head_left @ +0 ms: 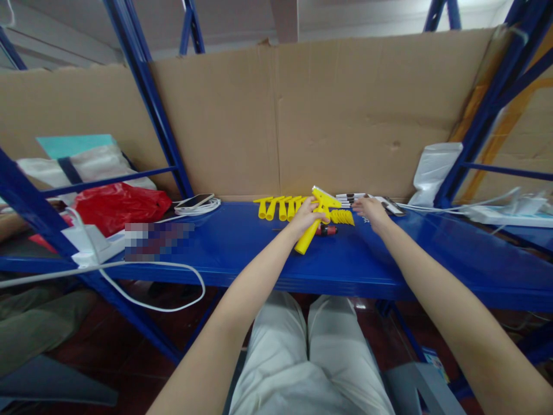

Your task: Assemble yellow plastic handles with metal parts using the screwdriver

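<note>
A yellow T-shaped scraper (307,237) is held in my left hand (307,216), its round handle pointing down toward me and its wide head tilted up and away. My right hand (372,210) hovers low over the shelf to the right, fingers loosely stretched beside some small screws (366,219) and white-and-dark strips (352,196). Between the hands lies a row of small yellow wedge-shaped pieces (343,217). Partly covered by the scraper is a red-and-black screwdriver (327,230). Several more yellow T-shaped handles (271,208) lie side by side to the left.
A cardboard sheet (345,115) closes the back of the blue shelf (242,253). On the left are a phone (196,200) on a coiled white cable, a red bag (121,204) and a power strip (112,245). A white pouch (436,173) leans at the right post.
</note>
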The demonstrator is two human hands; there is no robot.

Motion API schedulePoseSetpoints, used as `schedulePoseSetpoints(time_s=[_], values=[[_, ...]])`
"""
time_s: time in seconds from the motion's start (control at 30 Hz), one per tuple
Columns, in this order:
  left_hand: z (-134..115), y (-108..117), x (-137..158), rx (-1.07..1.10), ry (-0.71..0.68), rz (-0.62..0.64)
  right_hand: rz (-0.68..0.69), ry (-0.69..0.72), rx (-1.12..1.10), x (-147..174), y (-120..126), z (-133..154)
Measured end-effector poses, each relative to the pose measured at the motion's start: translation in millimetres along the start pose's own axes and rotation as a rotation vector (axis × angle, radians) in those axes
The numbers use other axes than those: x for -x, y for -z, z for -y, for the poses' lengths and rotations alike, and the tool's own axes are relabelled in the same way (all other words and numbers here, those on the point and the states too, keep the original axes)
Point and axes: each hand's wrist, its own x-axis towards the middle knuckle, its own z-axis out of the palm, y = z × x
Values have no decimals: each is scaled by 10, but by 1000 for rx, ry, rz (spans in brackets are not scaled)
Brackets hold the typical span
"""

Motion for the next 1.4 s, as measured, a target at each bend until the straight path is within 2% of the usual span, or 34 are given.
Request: schedulePoseSetpoints(time_s=[0.1,0.17,0.23,0.43,0.7,0.87,1.07,1.2,1.3,1.4], values=[[-24,13,21,115,44,82,263,-137,-352,116,-109,172],[-26,28,23,161,77,163,434,-131,-459,219,-151,296],[-17,42,17,177,111,233,516,-112,-537,310,-173,397],[-1,54,9,192,172,283,525,-152,-713,397,-193,504],[-32,45,27,199,236,257,532,-163,-630,310,-268,421],[-6,73,-22,201,204,121,438,-229,-551,206,-182,297],[-15,117,-51,191,90,-121,138,-402,-478,-25,105,3],[-33,153,-71,75,-9,-228,13,-541,-520,-139,239,-190],[-49,190,-94,-92,-147,-296,-29,-588,-572,-181,275,-269],[-70,235,-77,-338,-382,-342,-44,-620,-638,-196,275,-293]])
